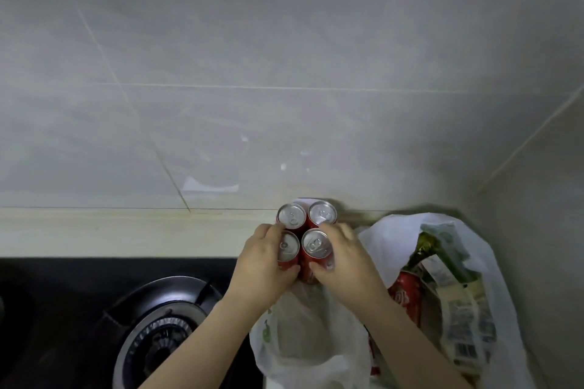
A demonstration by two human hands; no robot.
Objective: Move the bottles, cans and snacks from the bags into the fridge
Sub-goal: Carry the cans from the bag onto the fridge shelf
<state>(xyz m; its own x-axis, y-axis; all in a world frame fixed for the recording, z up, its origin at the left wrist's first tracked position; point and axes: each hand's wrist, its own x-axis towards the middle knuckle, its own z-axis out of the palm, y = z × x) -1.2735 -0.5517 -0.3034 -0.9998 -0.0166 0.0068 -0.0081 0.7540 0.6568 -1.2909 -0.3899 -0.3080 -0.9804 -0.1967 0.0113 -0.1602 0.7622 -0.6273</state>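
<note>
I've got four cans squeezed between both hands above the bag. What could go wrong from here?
1. The red cans are clamped only from the sides by the left hand and right hand; if they are loose, one may slip out, perhaps onto the gas burner.
2. The white bag below them may snag and lift with them.

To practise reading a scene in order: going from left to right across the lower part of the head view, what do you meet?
Gas burner → left hand → four red cans, gripped between both hands → right hand → white plastic bag of snack packets.
</note>
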